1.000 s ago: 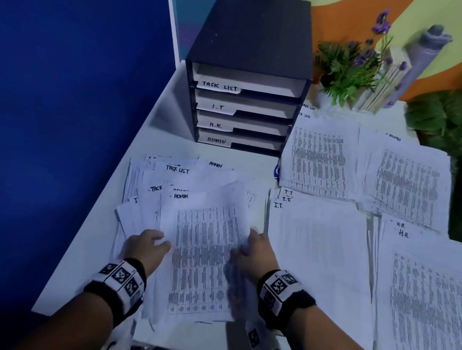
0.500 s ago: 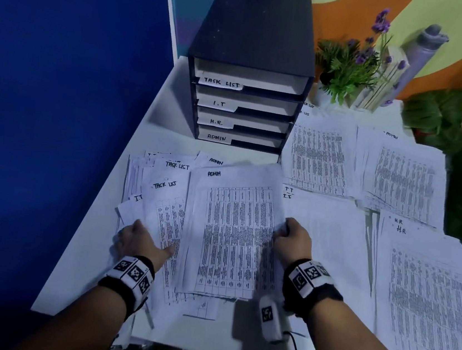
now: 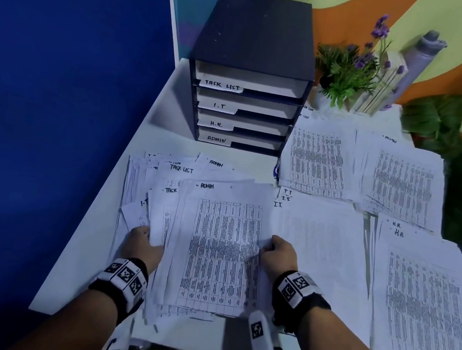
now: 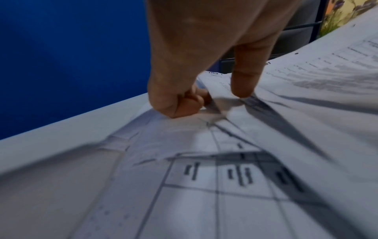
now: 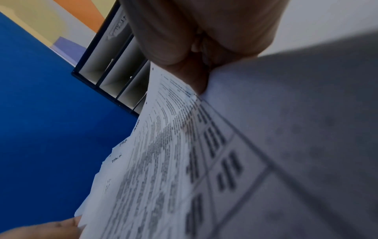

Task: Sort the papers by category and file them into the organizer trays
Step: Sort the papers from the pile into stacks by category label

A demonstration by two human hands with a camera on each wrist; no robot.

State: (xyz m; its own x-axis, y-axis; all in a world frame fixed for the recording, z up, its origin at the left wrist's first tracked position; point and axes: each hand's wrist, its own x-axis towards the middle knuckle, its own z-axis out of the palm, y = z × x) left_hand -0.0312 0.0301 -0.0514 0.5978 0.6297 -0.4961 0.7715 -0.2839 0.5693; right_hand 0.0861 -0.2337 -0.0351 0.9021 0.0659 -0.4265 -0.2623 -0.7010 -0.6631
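Both hands are on the near-left heap of papers [image 3: 164, 184] on the white table [image 3: 93, 245], and the top sheet [image 3: 220, 249], marked ADMIN at its far left corner, is up off the heap. The right hand [image 3: 278, 253] pinches that sheet at its right edge, thumb on top and fingers curled beneath; the right wrist view shows the page bowing away from the grip toward the organizer [image 3: 251, 69]. The left hand [image 3: 144, 244] is at the heap's left side, fingers curled in against the papers with the thumb [image 4: 243, 77] pressing down on a sheet under the lifted one, so it's holding paper, not resting flat. Beneath the ADMIN sheet peek corners marked TASK LIST, I.T and another ADMIN, all fanned loosely. The organizer stands at the far side of the table, four trays labelled from top to bottom TASK LIST, I.T, H.R. and ADMIN. To the right lie sorted stacks: a task-list stack [image 3: 318, 156] just beside the organizer, an ADMIN stack [image 3: 401, 178] far right, an I.T stack [image 3: 320, 244] right next to the right hand, and an H.R stack [image 3: 423, 309] near right. A potted plant [image 3: 350, 70] with purple flowers sits behind the stacks.
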